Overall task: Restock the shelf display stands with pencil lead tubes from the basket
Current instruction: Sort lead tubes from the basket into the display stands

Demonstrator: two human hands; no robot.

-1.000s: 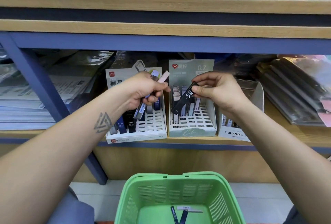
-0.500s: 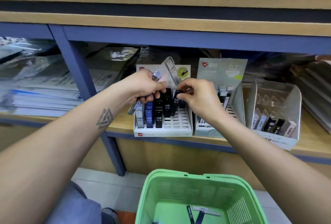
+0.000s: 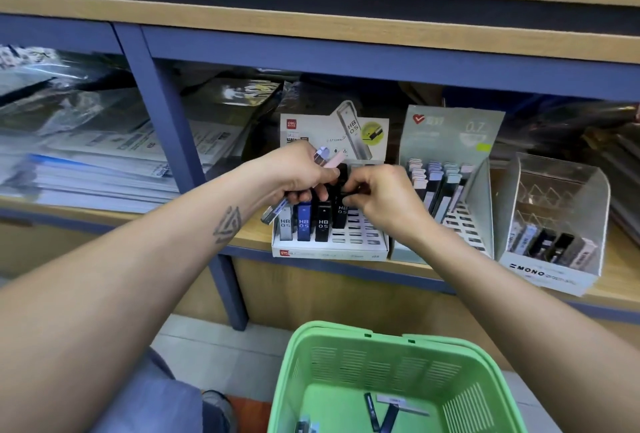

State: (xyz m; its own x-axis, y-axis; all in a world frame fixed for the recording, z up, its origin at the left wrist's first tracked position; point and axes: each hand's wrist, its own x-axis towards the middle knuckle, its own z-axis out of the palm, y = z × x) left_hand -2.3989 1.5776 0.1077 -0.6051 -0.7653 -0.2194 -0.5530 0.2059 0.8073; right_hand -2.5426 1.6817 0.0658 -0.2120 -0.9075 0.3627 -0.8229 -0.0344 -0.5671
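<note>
My left hand [image 3: 298, 174] grips a small bunch of lead tubes [image 3: 325, 158], pink and pale purple ends sticking up, a grey end below the fist. My right hand [image 3: 379, 197] pinches the top of a black HB 0.5 tube [image 3: 341, 212] standing in the white display stand [image 3: 329, 252]. Grey, blue and black tubes stand in that stand's front-left slots. A pale green stand [image 3: 450, 141] to the right holds rows of tubes. The green basket [image 3: 349, 339] below holds a few loose tubes [image 3: 384, 413].
A clear MONO stand [image 3: 550, 273] with several tubes sits at the right on the wooden shelf [image 3: 252, 235]. A blue upright post [image 3: 166, 127] divides the shelf. Stacked plastic-wrapped paper packs [image 3: 90, 169] lie to the left. White boxes line the upper shelf.
My right hand carried the black tube from in front of the green stand to the white stand and lowered it into a slot. The view shifted left and down.
</note>
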